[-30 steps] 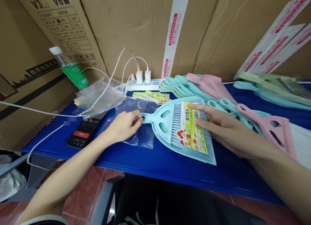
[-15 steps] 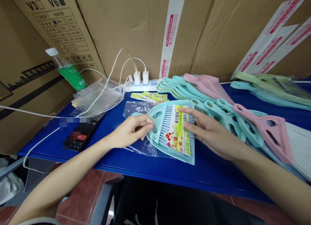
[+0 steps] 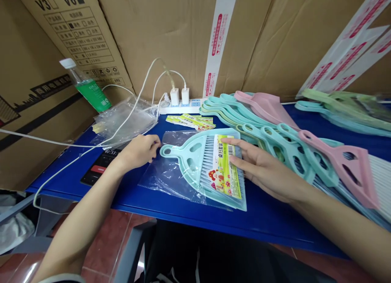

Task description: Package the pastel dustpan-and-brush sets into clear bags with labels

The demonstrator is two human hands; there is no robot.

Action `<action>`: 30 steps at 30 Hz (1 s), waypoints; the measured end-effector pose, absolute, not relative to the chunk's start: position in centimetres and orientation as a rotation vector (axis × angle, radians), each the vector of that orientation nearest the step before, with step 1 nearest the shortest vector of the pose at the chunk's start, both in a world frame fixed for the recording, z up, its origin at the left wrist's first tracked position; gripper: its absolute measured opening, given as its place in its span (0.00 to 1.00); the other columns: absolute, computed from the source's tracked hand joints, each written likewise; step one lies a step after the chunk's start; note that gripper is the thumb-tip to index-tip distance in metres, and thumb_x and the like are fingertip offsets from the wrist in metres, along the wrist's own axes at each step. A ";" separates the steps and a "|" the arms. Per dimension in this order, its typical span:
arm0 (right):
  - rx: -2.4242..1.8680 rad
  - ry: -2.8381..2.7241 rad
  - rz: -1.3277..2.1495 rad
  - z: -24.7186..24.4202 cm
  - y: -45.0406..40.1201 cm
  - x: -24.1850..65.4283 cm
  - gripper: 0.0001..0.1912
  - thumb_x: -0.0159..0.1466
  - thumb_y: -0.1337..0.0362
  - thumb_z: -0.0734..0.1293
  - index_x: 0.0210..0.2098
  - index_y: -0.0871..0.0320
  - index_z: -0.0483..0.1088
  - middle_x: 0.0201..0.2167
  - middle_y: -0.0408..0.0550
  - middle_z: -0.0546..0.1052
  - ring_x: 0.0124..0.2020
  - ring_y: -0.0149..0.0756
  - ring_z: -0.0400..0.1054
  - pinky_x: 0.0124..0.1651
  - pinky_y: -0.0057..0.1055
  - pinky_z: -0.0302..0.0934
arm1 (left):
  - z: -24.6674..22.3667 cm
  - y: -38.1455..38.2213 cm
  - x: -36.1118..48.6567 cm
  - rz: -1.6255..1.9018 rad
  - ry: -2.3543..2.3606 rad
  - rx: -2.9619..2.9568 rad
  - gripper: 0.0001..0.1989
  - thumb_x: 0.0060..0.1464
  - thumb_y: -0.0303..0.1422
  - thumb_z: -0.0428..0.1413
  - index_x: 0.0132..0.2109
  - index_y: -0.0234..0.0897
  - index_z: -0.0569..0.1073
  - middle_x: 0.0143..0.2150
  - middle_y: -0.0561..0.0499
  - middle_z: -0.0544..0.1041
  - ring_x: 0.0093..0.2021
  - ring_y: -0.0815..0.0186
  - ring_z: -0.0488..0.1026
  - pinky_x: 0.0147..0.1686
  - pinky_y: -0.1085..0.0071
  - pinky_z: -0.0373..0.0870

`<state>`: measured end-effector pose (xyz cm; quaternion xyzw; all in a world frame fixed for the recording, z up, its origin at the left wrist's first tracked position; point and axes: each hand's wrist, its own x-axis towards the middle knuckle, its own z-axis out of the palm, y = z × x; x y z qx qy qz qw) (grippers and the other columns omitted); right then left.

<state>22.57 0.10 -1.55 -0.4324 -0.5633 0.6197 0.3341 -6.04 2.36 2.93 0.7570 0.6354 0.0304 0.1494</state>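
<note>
Left fingers (image 3: 151, 146), curled and holding nothing, have drawn back from the teal dustpan (image 3: 191, 158), which lies on a clear plastic bag (image 3: 161, 179); right fingers (image 3: 238, 147) rest spread, ungripping, on its printed label (image 3: 222, 169), beside stacked dustpans (image 3: 284, 150) on the blue tabletop (image 3: 275, 230).

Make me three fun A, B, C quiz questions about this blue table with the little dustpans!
1. Where does the teal dustpan lie? A: on a clear plastic bag. B: on the floor. C: in a box.
2. How many white chargers are plugged into the power strip? A: one. B: two. C: four.
3. What is the right hand doing? A: resting on the dustpan's label. B: gripping a bottle. C: lifting a cable.

Answers: 1 A, the plastic shows around its edges. 2 B, two stand side by side. 3 A, its fingertips lie on the label.
</note>
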 end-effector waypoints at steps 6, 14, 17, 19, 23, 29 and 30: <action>-1.087 -1.463 1.674 -1.7 0.2 22.6 0.38 0.57 0.44 0.71 0.63 0.46 0.60 0.54 0.52 0.74 0.51 0.46 0.72 0.56 0.49 0.66 | 3.1 2.1 -5.4 0.154 1.663 2.112 0.13 0.56 0.38 0.49 0.40 0.37 0.75 0.21 0.56 0.75 0.19 0.69 0.73 0.25 0.75 0.64; -1.058 -1.463 1.725 -1.6 0.2 22.5 0.31 0.61 0.49 0.68 0.62 0.44 0.60 0.57 0.49 0.73 0.55 0.45 0.70 0.58 0.47 0.65 | 3.1 2.3 -5.6 0.126 1.784 2.262 0.09 0.54 0.30 0.49 0.36 0.38 0.74 0.16 0.59 0.72 0.20 0.68 0.71 0.27 0.73 0.60; -1.059 -1.502 1.719 -1.7 0.3 22.6 0.33 0.60 0.49 0.69 0.63 0.44 0.59 0.58 0.51 0.72 0.56 0.46 0.69 0.58 0.48 0.65 | 3.0 2.3 -5.9 0.090 1.832 2.282 0.08 0.53 0.28 0.48 0.33 0.39 0.73 0.15 0.60 0.70 0.20 0.67 0.71 0.27 0.73 0.60; -1.087 -1.508 1.699 -1.8 0.3 22.8 0.35 0.59 0.49 0.70 0.63 0.45 0.60 0.59 0.53 0.70 0.57 0.46 0.68 0.58 0.48 0.65 | 3.0 2.4 -6.1 0.061 1.876 2.306 0.07 0.54 0.28 0.49 0.33 0.40 0.72 0.17 0.59 0.71 0.21 0.66 0.72 0.27 0.73 0.60; -1.173 -1.507 1.670 -2.0 0.4 23.1 0.35 0.58 0.50 0.71 0.62 0.49 0.61 0.60 0.56 0.67 0.57 0.46 0.68 0.60 0.47 0.62 | 3.1 2.4 -6.3 0.003 1.964 2.360 0.08 0.52 0.26 0.49 0.36 0.40 0.72 0.25 0.55 0.77 0.25 0.65 0.73 0.28 0.72 0.60; -1.194 -1.552 1.619 -2.2 0.4 23.2 0.34 0.57 0.50 0.72 0.60 0.50 0.63 0.60 0.56 0.67 0.56 0.46 0.68 0.62 0.49 0.60 | 3.3 2.4 -6.6 -0.124 2.078 2.342 0.07 0.51 0.28 0.49 0.35 0.42 0.71 0.30 0.52 0.79 0.30 0.61 0.75 0.25 0.71 0.57; -1.185 -1.563 1.612 -2.1 0.4 23.2 0.33 0.57 0.50 0.72 0.60 0.50 0.64 0.59 0.55 0.68 0.55 0.46 0.68 0.61 0.49 0.60 | 3.3 2.4 -6.7 -0.138 2.107 2.344 0.07 0.51 0.28 0.50 0.35 0.42 0.71 0.30 0.52 0.79 0.29 0.61 0.75 0.25 0.71 0.57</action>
